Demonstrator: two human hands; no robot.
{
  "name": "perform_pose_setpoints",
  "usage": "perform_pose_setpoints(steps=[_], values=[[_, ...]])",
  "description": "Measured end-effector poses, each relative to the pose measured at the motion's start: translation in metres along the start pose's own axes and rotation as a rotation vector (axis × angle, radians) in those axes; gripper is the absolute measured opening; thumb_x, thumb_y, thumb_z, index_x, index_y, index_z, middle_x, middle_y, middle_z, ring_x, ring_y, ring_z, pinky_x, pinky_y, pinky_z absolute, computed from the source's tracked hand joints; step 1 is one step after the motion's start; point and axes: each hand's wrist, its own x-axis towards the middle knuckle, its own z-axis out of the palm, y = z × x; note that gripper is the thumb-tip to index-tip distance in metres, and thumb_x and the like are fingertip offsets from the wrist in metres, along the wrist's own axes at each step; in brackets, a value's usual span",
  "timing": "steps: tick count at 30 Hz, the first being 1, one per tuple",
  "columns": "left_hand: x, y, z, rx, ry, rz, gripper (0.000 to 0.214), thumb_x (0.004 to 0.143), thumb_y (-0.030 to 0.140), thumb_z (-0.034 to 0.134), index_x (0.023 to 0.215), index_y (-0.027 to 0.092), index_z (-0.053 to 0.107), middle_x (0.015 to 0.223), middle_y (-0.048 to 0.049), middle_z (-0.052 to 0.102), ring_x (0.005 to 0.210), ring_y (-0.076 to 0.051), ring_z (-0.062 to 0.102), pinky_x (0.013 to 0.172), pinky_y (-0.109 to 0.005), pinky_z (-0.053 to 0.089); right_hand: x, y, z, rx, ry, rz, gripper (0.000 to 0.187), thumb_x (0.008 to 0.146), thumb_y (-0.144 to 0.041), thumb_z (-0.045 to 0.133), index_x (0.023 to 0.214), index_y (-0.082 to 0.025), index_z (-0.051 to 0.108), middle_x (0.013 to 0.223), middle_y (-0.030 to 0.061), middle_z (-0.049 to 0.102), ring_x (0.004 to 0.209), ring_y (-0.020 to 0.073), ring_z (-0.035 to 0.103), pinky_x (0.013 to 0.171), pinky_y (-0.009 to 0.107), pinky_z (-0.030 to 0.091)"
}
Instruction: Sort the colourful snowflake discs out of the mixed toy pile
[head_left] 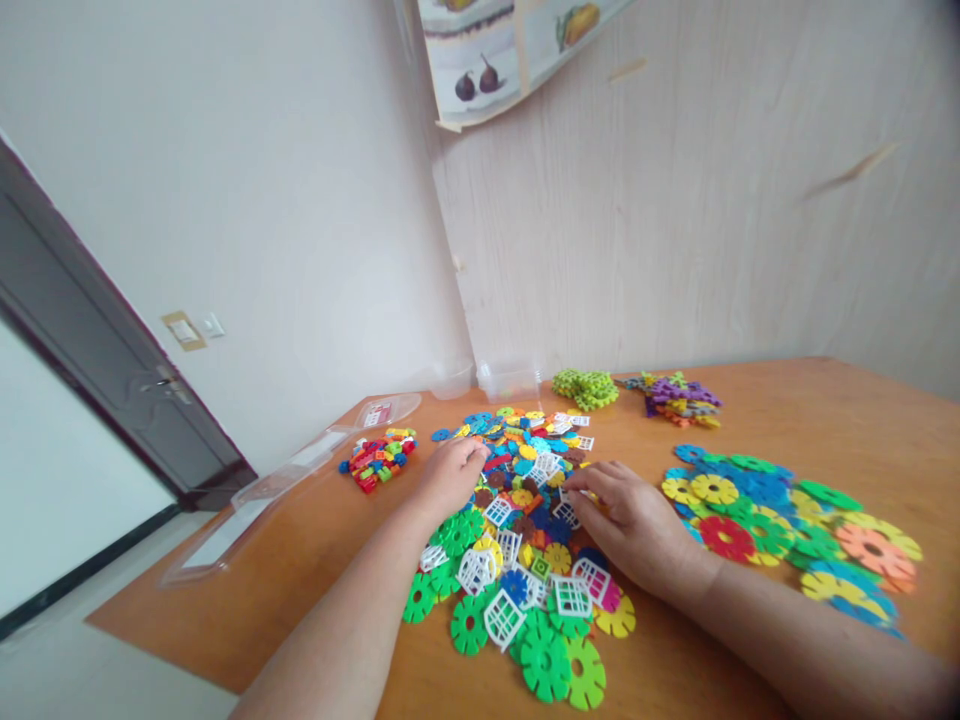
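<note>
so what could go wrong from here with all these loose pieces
The middle pile is loosely heaped, so lifting anything from it might drag neighbours along. The right hand sits between it and the disc pile, so a sideways sweep could mix them. The left hand is near the small bricks and might knock them.

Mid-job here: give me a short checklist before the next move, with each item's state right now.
1. Left hand at the central pile: ok. Its grip on any piece: cannot tell.
2. Right hand firmly holding the white lattice piece at its fingertips: cannot tell.
3. Central pile of one kind only: not ok; white lattice pieces lie among green discs.
4. Small-block heap separate from the central pile: ok, bare tabletop between.
5. Whole disc heap at right visible: not ok, the right forearm covers some.
</note>
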Motion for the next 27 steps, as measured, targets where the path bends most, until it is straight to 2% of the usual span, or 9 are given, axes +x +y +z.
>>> perform_pose_setpoints(steps=[5, 8, 12, 18, 23, 27], values=[[-0.003, 0.000, -0.001, -0.015, 0.007, -0.061, 0.015, 0.086, 0.031, 0.059, 0.092, 0.024, 0.072, 0.101, -0.0010, 0.073, 0.100, -0.021, 0.064, 0.089, -0.032, 0.047, 0.000, 0.000, 0.000, 0.001, -0.004, 0.010, 0.018, 0.094, -0.025, 0.052, 0.100, -0.024, 0.069, 0.095, 0.0058, 0.069, 0.092, 0.0213, 0.063, 0.079, 0.034, 0.051], [-0.003, -0.001, 0.001, 0.033, 0.018, -0.059, 0.011, 0.081, 0.029, 0.065, 0.089, 0.025, 0.073, 0.102, -0.0019, 0.074, 0.104, -0.024, 0.062, 0.092, -0.035, 0.047, 0.000, 0.000, 0.000, -0.004, 0.000, 0.002, 0.018, 0.094, -0.026, 0.052, 0.099, -0.024, 0.069, 0.094, 0.0060, 0.069, 0.091, 0.0213, 0.063, 0.078, 0.034, 0.051], [-0.002, -0.003, 0.003, 0.066, 0.040, -0.006, 0.007, 0.079, 0.025, 0.066, 0.083, 0.025, 0.072, 0.101, -0.0012, 0.073, 0.106, -0.024, 0.061, 0.093, -0.036, 0.046, 0.000, 0.001, 0.000, -0.007, 0.003, -0.007, 0.019, 0.094, -0.027, 0.051, 0.099, -0.024, 0.069, 0.094, 0.0065, 0.069, 0.090, 0.0213, 0.064, 0.079, 0.034, 0.052], [0.000, -0.005, 0.003, 0.063, 0.085, -0.034, 0.008, 0.078, 0.023, 0.066, 0.085, 0.024, 0.070, 0.098, -0.0015, 0.072, 0.100, -0.022, 0.063, 0.090, -0.035, 0.047, -0.001, 0.003, 0.000, -0.016, -0.020, 0.006, 0.021, 0.096, -0.031, 0.050, 0.100, -0.024, 0.069, 0.096, 0.0066, 0.070, 0.092, 0.0219, 0.064, 0.081, 0.036, 0.052], [0.002, -0.015, -0.008, 0.063, 0.182, -0.101, 0.011, 0.082, 0.027, 0.065, 0.090, 0.024, 0.071, 0.098, -0.0025, 0.073, 0.098, -0.022, 0.064, 0.089, -0.035, 0.048, -0.003, 0.012, 0.003, -0.023, -0.024, 0.002, 0.021, 0.096, -0.035, 0.050, 0.101, -0.026, 0.069, 0.098, 0.0065, 0.070, 0.093, 0.0230, 0.065, 0.081, 0.037, 0.052], [0.003, -0.036, -0.023, 0.065, 0.287, -0.197, 0.013, 0.083, 0.028, 0.065, 0.093, 0.024, 0.072, 0.103, -0.0033, 0.074, 0.101, -0.022, 0.065, 0.090, -0.035, 0.047, -0.004, 0.018, 0.004, -0.031, -0.038, 0.021, 0.024, 0.097, -0.038, 0.049, 0.103, -0.027, 0.069, 0.101, 0.0063, 0.070, 0.094, 0.0236, 0.065, 0.083, 0.038, 0.053]])
